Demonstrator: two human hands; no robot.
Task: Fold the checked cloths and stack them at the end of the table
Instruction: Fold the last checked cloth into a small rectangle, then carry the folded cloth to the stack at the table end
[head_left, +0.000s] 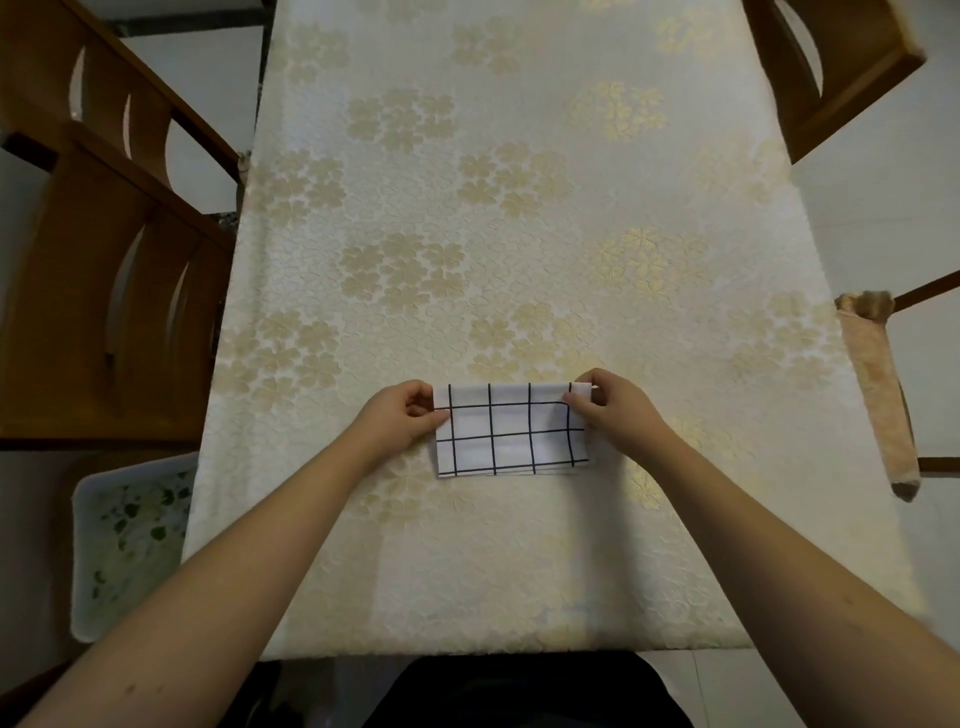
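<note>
A white cloth with a black grid (511, 436) lies folded into a flat rectangle on the table (519, 234), near the front edge. My left hand (402, 415) pinches its upper left corner between thumb and fingers. My right hand (610, 405) pinches its upper right corner, where the top layer curls up slightly. Both forearms reach in from the bottom of the view. No other checked cloth is in sight.
The table wears a cream cloth with gold flowers. Wooden chairs (104, 260) stand along the left side, another chair (831, 67) at the far right. A white tray (130, 545) with a green leaf pattern sits low at the left. A cushioned chair arm (878, 395) juts out on the right.
</note>
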